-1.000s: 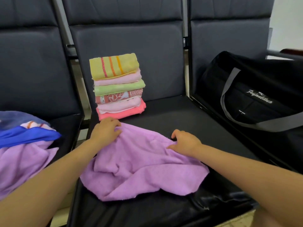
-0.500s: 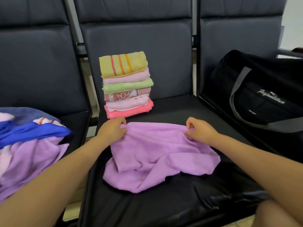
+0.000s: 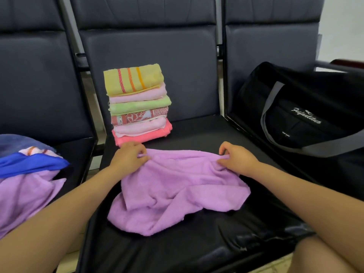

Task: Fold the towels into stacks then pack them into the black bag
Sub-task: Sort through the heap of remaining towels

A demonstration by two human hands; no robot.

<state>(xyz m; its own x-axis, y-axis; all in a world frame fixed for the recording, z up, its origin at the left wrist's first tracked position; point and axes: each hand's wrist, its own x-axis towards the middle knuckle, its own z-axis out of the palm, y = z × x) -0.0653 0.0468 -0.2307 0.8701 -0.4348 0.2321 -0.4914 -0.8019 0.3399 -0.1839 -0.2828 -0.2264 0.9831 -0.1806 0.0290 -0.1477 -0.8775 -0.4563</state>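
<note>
A black bag [image 3: 307, 115] with grey straps and white lettering on its side sits on the right-hand seat [image 3: 246, 134]; what is inside it cannot be seen from here.

Three dark padded seats stand in a row with metal frames between them and a pale wall at the far right. On the middle seat [image 3: 197, 131], towards its back left, stands a stack of folded towels [image 3: 138, 104]: a yellow one with red and orange stripes on top, then pale pink, light green, a red patterned one, another pale pink, and a coral one at the bottom. The stack leans slightly. On the left seat [image 3: 76, 148] lies a loose heap of unfolded towels [image 3: 25, 174], blue and dark blue over lilac, with a striped pale piece showing between them.

A purple towel [image 3: 177, 190] lies crumpled on the front half of the middle seat, just in front of the stack and apart from it. The left hand [image 3: 129, 156] pinches the towel's far edge at its left end, fingers [image 3: 142, 154] curled together on the cloth, close to the coral towel at the stack's base. The right hand [image 3: 235, 157] pinches the same far edge at its right end, thumb and fingers clamped on a small fold. Between the two hands the edge runs fairly straight, while the near part of the towel lies bunched in folds on the seat.
</note>
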